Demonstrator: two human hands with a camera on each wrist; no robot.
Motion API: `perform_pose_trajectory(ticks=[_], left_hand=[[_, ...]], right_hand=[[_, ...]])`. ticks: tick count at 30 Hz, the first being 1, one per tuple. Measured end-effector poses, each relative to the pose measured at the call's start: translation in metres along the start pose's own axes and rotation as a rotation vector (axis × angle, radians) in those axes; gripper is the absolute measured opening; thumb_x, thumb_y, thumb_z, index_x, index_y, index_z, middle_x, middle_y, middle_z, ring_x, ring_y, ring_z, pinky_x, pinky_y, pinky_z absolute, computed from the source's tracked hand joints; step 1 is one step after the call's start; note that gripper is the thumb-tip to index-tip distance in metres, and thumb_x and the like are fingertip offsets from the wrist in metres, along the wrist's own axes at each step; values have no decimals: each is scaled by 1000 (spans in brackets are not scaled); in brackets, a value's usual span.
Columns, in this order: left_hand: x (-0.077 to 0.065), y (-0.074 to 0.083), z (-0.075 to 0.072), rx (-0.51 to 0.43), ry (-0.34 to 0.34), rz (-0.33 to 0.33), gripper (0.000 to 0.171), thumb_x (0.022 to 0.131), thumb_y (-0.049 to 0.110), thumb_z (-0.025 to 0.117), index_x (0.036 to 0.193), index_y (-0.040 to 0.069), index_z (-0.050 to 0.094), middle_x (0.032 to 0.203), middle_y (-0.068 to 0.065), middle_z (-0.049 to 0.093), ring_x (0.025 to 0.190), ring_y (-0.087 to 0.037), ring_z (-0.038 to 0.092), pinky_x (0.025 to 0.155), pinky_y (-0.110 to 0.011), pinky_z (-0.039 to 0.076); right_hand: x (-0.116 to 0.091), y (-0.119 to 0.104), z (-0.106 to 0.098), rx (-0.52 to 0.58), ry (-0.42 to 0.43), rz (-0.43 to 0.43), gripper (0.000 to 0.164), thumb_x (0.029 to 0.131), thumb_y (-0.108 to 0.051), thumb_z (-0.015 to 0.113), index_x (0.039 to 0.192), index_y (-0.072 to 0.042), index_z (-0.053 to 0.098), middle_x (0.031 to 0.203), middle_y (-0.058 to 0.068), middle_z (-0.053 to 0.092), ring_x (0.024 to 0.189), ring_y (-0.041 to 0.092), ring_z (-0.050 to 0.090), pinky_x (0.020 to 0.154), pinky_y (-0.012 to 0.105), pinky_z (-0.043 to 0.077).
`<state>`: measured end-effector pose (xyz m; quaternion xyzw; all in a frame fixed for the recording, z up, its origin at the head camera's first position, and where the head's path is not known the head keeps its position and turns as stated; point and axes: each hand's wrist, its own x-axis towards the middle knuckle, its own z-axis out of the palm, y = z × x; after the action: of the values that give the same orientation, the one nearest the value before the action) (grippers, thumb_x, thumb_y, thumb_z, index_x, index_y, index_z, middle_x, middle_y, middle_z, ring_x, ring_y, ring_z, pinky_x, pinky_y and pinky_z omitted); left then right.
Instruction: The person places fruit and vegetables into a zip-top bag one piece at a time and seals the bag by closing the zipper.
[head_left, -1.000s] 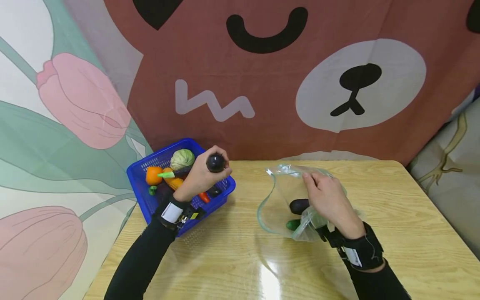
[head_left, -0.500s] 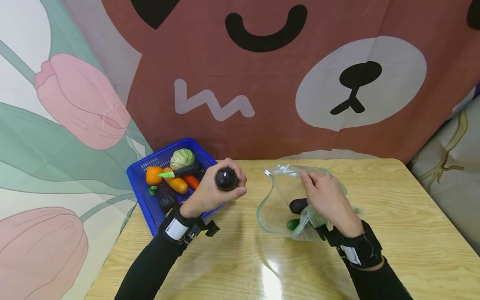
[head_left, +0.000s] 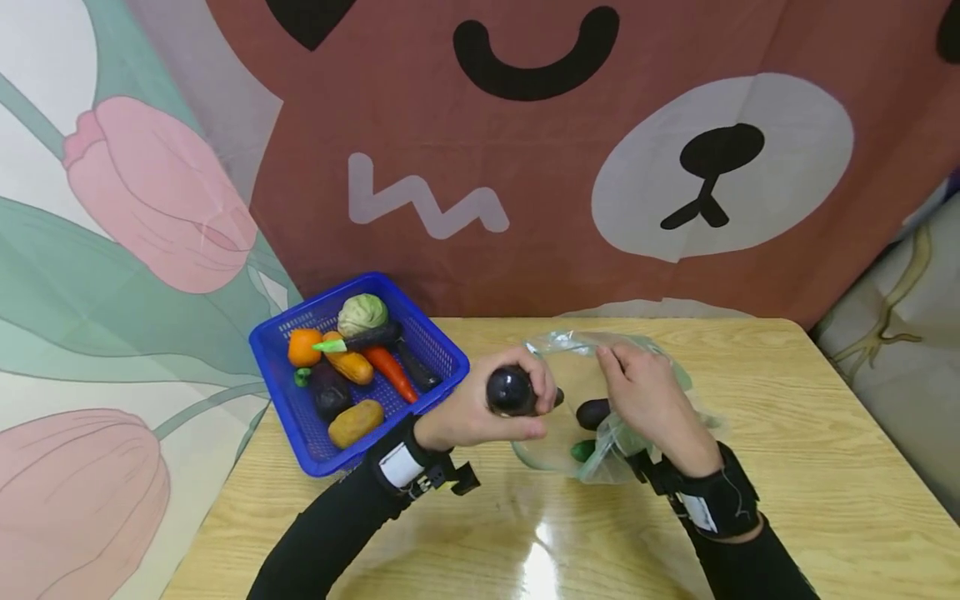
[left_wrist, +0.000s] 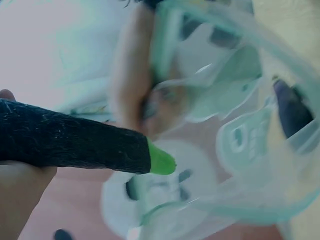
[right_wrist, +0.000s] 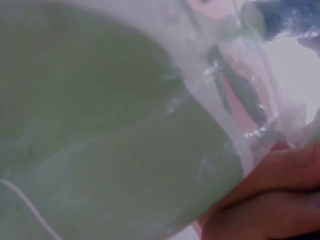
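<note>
My left hand (head_left: 468,410) grips a long dark eggplant (head_left: 510,390), its rounded end facing up in the head view. The eggplant's green stem end (left_wrist: 162,160) points toward the mouth of a clear plastic bag (left_wrist: 295,212) in the left wrist view. With thumb and fingers, my right hand (head_left: 654,402) pinches the upper edge of that bag, which has a pale green rim. Inside the bag lie a dark purple vegetable (head_left: 592,413) and a green one (head_left: 582,451). A large green shape (right_wrist: 115,115) shows through the film in the right wrist view.
A blue basket (head_left: 300,446) at the left of the wooden table (head_left: 810,467) holds a cabbage (head_left: 363,314), a carrot (head_left: 392,372), a potato (head_left: 356,423), dark eggplants and other vegetables. A printed cloth (head_left: 540,275) hangs behind the table.
My left hand has carried the eggplant rightward from over the basket to the bag's mouth, uncovering the carrot and potato. My right hand keeps its hold on the bag almost unmoved.
</note>
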<state>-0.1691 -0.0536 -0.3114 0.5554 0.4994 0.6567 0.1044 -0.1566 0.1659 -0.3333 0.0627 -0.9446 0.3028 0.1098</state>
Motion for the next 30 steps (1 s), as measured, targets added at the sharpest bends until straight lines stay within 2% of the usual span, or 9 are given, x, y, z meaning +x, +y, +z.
perform_pose_trajectory(ticks=[3, 5, 7, 9, 12, 17, 23, 26, 30], left_hand=[[-3, -19, 9, -133, 29, -71, 28, 83, -6, 58, 100, -14, 36, 91, -5, 53, 92, -13, 53, 89, -27, 45], [-6, -32, 15, -194, 52, -119, 32, 84, -2, 50, 106, -17, 31, 97, 1, 52, 98, -10, 52, 91, -24, 43], [-8, -44, 20, -188, 70, -160, 37, 80, -4, 45, 110, -17, 28, 101, 3, 52, 101, -9, 50, 91, -23, 42], [-10, -54, 25, -164, 84, -200, 39, 78, -7, 43, 113, -16, 28, 103, -5, 52, 104, -11, 50, 92, -24, 42], [-11, -64, 29, -87, 95, -269, 40, 77, -12, 47, 115, -13, 33, 106, -17, 51, 108, -15, 50, 89, -23, 44], [-7, -75, 30, 45, 75, -339, 42, 75, -18, 53, 115, -9, 41, 115, -29, 50, 116, -25, 52, 99, -27, 43], [-3, -86, 29, 313, 52, -382, 41, 76, -13, 65, 113, -3, 50, 117, -19, 56, 113, -15, 52, 102, -24, 40], [-2, -91, 30, 479, 19, -409, 43, 74, -9, 70, 114, -1, 56, 114, -14, 57, 108, -14, 53, 97, -19, 42], [-1, -97, 31, 591, -57, -466, 47, 73, -6, 73, 117, 1, 59, 111, -12, 55, 102, -12, 50, 89, -13, 42]], right_hand=[[0, -1, 1, 0, -3, 8, 43, 103, -29, 36, 65, -9, 43, 58, 5, 40, 49, 17, 36, 48, 28, 31], [0, -1, 1, 4, -12, 14, 43, 103, -30, 35, 66, -8, 43, 58, 4, 40, 49, 18, 37, 48, 28, 31], [0, -2, 0, 8, -23, 16, 43, 103, -30, 34, 67, -8, 44, 58, 4, 40, 48, 18, 37, 48, 28, 31], [-1, -2, -1, 11, -33, 16, 44, 103, -31, 32, 68, -8, 44, 58, 4, 39, 48, 18, 36, 48, 28, 31], [-3, -2, -2, 15, -40, 14, 44, 103, -34, 29, 71, -8, 45, 57, 4, 38, 48, 18, 35, 48, 28, 30], [-7, -5, -5, 32, -38, 14, 45, 103, -36, 29, 72, -9, 46, 56, 4, 38, 47, 18, 35, 47, 28, 30], [-9, -11, -8, 48, -31, 1, 44, 103, -34, 31, 70, -9, 46, 57, 4, 38, 49, 17, 34, 49, 28, 31], [-10, -14, -7, 56, -30, -13, 43, 103, -31, 33, 69, -9, 47, 58, 4, 38, 50, 17, 35, 52, 28, 32], [-10, -15, -6, 57, -35, -26, 42, 103, -30, 33, 70, -10, 48, 59, 3, 38, 52, 17, 37, 54, 28, 34]])
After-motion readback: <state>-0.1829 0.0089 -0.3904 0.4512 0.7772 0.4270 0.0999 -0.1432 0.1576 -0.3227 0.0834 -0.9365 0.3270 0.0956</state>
